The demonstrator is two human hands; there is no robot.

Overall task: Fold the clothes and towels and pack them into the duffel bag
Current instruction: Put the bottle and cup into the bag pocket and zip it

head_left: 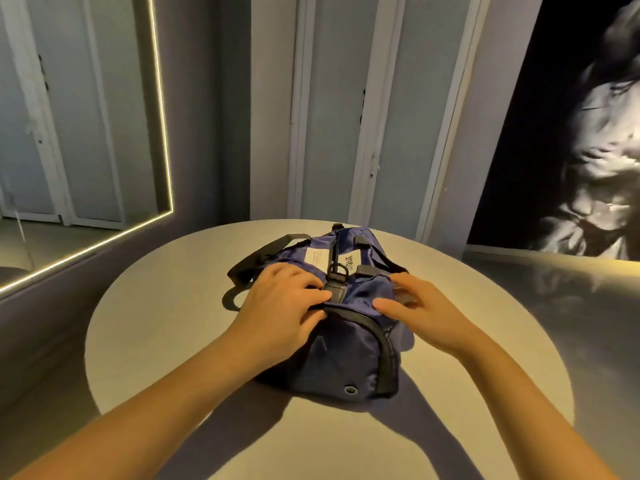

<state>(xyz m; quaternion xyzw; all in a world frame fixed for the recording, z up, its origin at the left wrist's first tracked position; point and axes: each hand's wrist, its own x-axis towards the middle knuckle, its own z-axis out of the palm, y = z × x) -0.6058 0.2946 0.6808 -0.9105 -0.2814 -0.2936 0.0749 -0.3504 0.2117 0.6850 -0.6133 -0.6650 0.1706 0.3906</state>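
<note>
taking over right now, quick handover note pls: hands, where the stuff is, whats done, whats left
Left hand: rests on the near top of the duffel bag, fingertips beside the black zip tab. Cannot tell if it grips.
Right hand: on the bag's right side, thumb on top, fingers bent over the fabric. Grip also unclear.
Things: the bag lies on the round table, with its strap trailing off to the left. No clothes or towels are in view.
Done: the top looks zipped, so packing is probably finished, but the contents are hidden.
Left: likely just confirming the zip is fully closed.
</note>
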